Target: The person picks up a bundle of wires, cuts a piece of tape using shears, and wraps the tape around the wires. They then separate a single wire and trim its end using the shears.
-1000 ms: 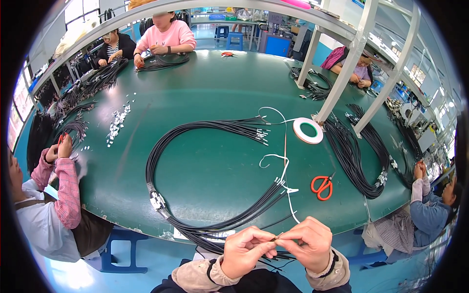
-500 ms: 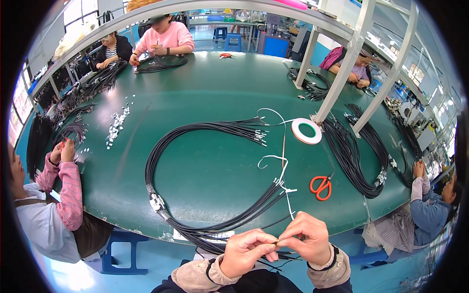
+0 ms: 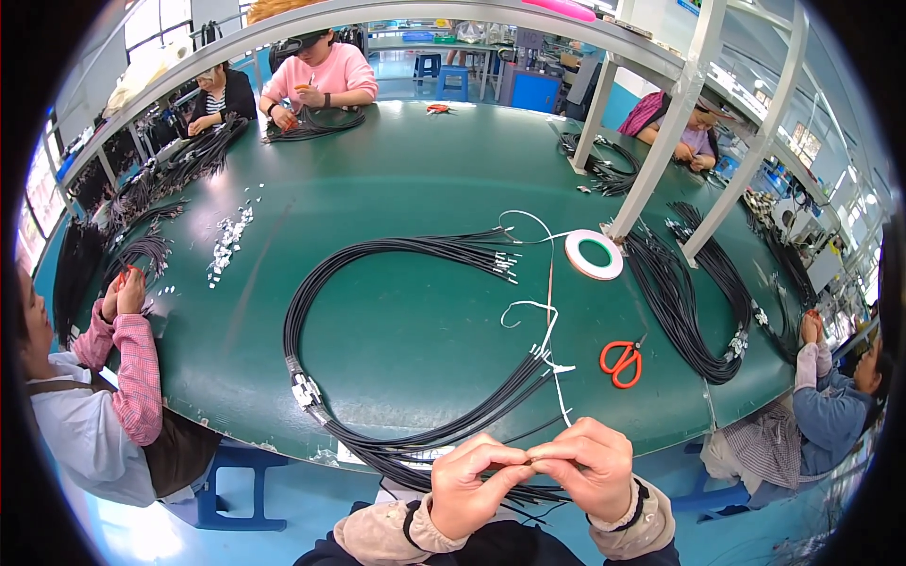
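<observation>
Head view: left hand (image 3: 477, 481) and right hand (image 3: 585, 462) pinch thin white tie string (image 3: 550, 330) around black cable bundle (image 3: 396, 358) at green table (image 3: 377, 189) edge; slipped pinch likely loosens wrap.

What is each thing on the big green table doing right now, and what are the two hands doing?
left hand: fingers pinched on the white string.
right hand: fingers pinched on the white string too.
white string: loose, trailing across the table.
black cable bundle: lying in a big loop.
orange scissors: lying flat, untouched.
tape roll: lying flat.
green table: holding everything.
</observation>
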